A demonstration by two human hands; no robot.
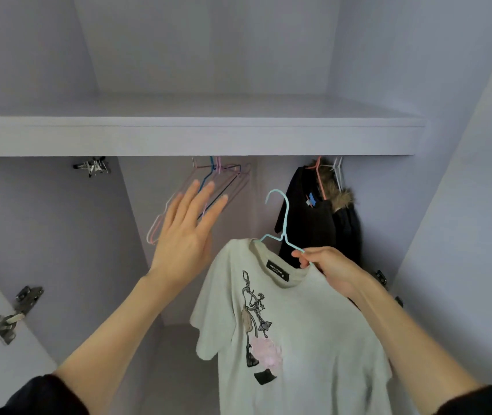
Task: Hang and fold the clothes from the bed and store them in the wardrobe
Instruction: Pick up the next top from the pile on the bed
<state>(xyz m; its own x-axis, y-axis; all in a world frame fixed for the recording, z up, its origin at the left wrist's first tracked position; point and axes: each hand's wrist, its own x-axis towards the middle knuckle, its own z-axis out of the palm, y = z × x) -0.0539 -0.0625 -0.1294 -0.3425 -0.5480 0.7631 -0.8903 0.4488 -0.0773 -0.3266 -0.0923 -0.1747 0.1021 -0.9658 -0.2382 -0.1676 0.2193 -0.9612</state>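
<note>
While empty hangers (208, 193) crowd the wardrobe (197, 139) rail's left and dark coats (322, 217) its right, our left hand (185, 235) spreads flat before the hangers. Our right hand (328, 269) pinches the blue hanger (283, 226) carrying the white T-shirt (292, 339), between both groups.

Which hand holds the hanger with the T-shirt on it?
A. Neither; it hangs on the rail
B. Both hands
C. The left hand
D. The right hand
D: the right hand pinches the hanger carrying the T-shirt, while the left hand is open, reaching toward the empty hangers.
</note>
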